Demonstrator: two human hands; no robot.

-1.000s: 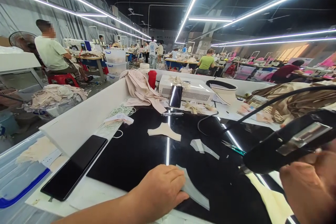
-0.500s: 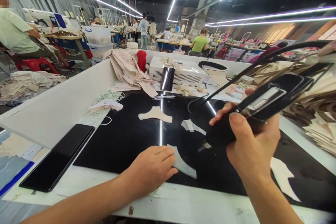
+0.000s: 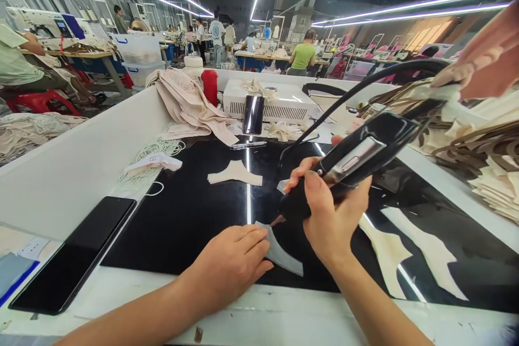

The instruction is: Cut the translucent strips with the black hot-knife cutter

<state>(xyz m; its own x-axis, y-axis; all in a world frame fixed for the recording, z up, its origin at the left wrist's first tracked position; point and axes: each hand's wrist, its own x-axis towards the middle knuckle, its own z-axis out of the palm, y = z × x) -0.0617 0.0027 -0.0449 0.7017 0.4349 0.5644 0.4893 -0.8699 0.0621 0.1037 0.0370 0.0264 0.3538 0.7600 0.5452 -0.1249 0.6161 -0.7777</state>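
My left hand presses a curved grey fabric piece onto the glossy black work surface, fingers together over its left end. A black corded hand tool with a silver switch plate is in my right hand, fingers wrapped round it. Its small tip points down at the grey piece's upper edge, near my left fingertips; I cannot tell whether they touch. A cream cut piece lies beyond. To the right are two more cream pieces, one nearer my wrist and another beside it.
A phone lies at left; another phone leans on a vented white box. Beige fabric and a red container stand at the back. Another person's hand is at upper right, near stacked strips. The tool's cord arches behind.
My right hand has brought the tool left and down, its tip now at the grey piece. The other person's hand has come further into view. My left hand stays on the piece.
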